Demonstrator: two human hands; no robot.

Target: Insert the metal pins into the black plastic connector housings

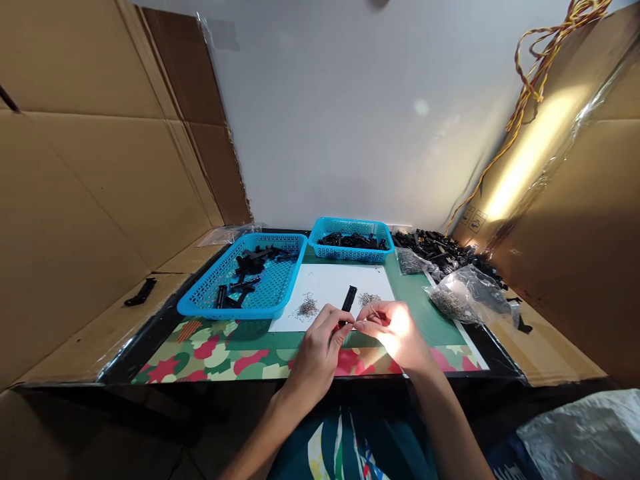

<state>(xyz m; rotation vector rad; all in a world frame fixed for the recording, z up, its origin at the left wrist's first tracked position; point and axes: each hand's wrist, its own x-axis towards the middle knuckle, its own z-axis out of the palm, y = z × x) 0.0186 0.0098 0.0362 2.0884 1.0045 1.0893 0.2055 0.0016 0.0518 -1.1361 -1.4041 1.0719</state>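
As left hand point(320, 339) grips oblong bar point(350, 298), grainy heaps point(307, 307).

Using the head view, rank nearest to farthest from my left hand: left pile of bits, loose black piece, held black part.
1. Held black part: in your left hand.
2. Left pile: on white paper.
3. Loose black piece: far left.
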